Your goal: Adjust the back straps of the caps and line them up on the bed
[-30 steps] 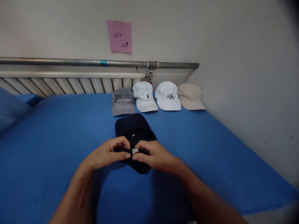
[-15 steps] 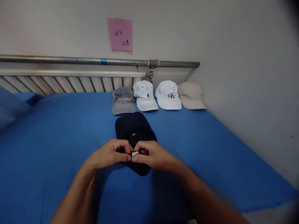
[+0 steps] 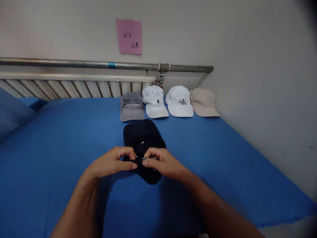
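A dark navy cap point(image 3: 142, 134) lies on the blue sheet point(image 3: 61, 138) with its back strap toward me. My left hand point(image 3: 110, 162) pinches the left end of that strap between thumb and fingers. My right hand point(image 3: 162, 162) pinches the right end, at the small metal buckle. The two hands almost touch over the strap. Behind the navy cap, four caps stand in a row: a grey cap point(image 3: 131, 105), a white cap with a small dark logo point(image 3: 155, 100), a white cap with black letters point(image 3: 179, 100) and a beige cap point(image 3: 203, 101).
A metal pipe point(image 3: 74, 63) and a slatted radiator point(image 3: 61, 87) run along the wall behind the bed. A pink note point(image 3: 130, 35) sticks on the wall. A white wall point(image 3: 260, 82) bounds the bed on the right. A blue pillow point(image 3: 12, 112) lies at the far left.
The pale tab seen between my fingertips earlier is now covered by dark strap. My hands have shifted slightly on the strap. The navy cap stays in place.
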Available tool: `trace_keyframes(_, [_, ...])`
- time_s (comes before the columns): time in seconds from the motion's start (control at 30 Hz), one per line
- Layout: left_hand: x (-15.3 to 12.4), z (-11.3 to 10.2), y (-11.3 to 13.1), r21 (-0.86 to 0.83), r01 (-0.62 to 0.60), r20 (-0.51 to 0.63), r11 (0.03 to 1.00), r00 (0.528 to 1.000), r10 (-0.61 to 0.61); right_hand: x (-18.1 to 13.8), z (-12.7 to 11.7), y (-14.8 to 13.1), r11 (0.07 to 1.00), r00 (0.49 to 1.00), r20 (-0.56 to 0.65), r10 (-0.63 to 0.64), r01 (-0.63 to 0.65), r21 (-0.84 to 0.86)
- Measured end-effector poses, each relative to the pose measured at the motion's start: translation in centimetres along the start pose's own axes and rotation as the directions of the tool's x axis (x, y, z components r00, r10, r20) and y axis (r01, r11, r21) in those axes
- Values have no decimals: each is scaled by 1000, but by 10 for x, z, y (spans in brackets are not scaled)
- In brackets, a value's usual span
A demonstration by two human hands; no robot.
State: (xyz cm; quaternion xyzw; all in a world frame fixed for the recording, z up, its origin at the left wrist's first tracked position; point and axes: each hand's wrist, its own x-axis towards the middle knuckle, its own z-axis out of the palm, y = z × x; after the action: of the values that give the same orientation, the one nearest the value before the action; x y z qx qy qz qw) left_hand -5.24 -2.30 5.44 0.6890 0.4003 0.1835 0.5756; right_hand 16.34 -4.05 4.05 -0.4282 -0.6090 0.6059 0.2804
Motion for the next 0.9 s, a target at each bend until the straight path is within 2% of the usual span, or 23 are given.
trace_keyframes(0.1, [-1,-2,1,-26,-22,-42,999,999,21,1,-2,1,999,998,-61,-35,34,-19])
trace_keyframes(0.2, [2,1,0,-25,-36,-61,999,998,34,1,-1,2,956,960,-133,-248,219,-196])
trace_keyframes(0.27, [5,4,-1,-7,-44,-65,999,997,43,1,1,2,882,920,-84,-383,337,-329])
trace_keyframes(0.33, [7,7,-2,-6,-42,-63,999,997,41,0,3,2,836,900,-39,-435,388,-388])
trace_keyframes(0.43, [7,8,-3,-54,-36,-50,998,998,34,1,4,2,875,910,-58,-410,374,-307])
trace_keyframes(0.57, [3,4,-2,-139,3,-30,990,1000,-7,2,-2,0,965,962,-69,-264,263,-21])
trace_keyframes(0.63, [2,2,-1,-87,21,-15,996,1000,-23,2,-5,0,980,981,-43,-189,191,58])
trace_keyframes(0.77, [2,0,2,85,32,12,996,999,-33,2,-7,-1,992,993,28,-114,112,61])
trace_keyframes(0.9, [3,2,2,69,49,19,996,999,-51,3,-6,0,990,989,55,-134,136,-32])
